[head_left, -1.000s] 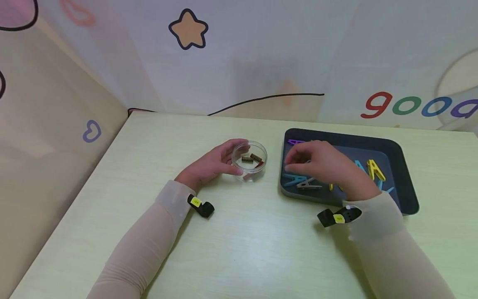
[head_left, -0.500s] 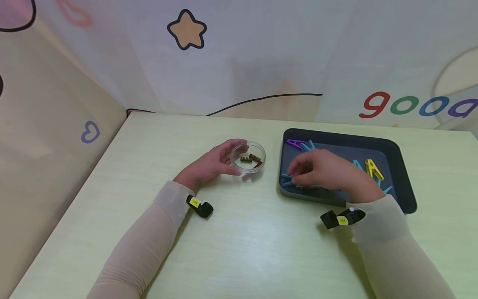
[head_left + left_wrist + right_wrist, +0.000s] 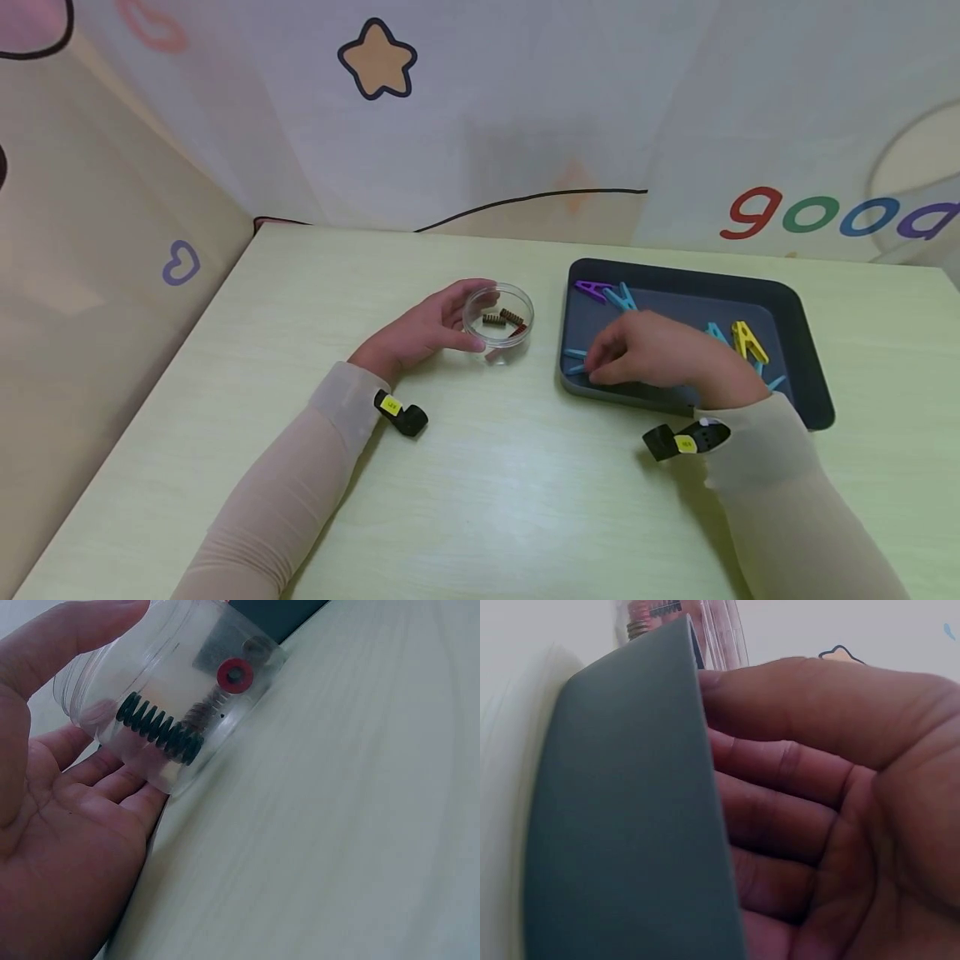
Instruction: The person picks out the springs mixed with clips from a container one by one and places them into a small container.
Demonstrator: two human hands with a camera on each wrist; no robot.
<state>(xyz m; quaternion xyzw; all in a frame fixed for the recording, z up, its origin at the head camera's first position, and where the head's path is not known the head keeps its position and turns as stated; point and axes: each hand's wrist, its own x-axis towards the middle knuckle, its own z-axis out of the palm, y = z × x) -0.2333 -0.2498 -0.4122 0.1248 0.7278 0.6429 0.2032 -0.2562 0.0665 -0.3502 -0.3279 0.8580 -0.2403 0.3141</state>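
Head view: right hand (image 3: 660,358) lowered over last second into dark tray (image 3: 795,300) near corner among clothespins (image 3: 750,340); fingers curled, grasp cannot be confirmed. Left hand (image 3: 420,333) unchanged, cupping clear dish (image 3: 498,321) on table; springs (image 3: 157,729) inside. Pick appears underway.

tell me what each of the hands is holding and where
The left hand holds the round clear plastic dish by its side wall, thumb and fingers around it. The right hand is down in the dark grey tray; whether it holds anything cannot be told.
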